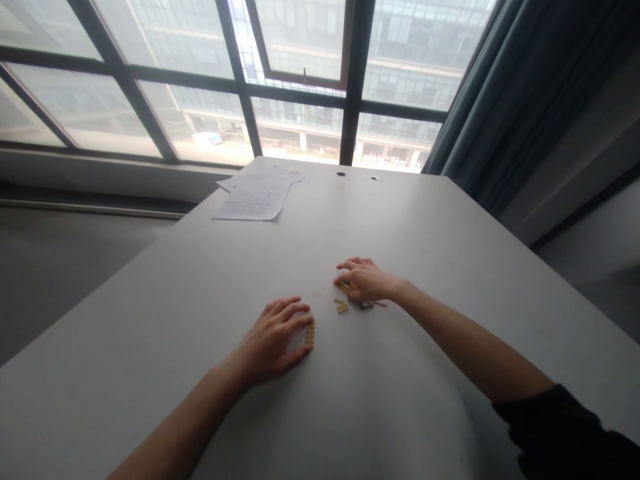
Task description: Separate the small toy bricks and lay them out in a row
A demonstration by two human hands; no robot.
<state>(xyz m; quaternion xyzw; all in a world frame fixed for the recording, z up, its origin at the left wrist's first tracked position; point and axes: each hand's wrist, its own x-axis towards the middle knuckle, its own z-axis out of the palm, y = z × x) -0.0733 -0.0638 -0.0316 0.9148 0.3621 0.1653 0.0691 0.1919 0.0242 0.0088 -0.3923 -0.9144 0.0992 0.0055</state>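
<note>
strip [311, 333] (yellow) touches left hand [273, 340] — bricks [344, 287], right hand [367, 280]

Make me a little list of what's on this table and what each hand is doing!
Left hand: flat on the table, fingertips at a yellow strip
Right hand: curled over a yellow piece
Between hands: small yellow pieces, a dark piece
Far end: papers
Behind: window, curtain
</note>
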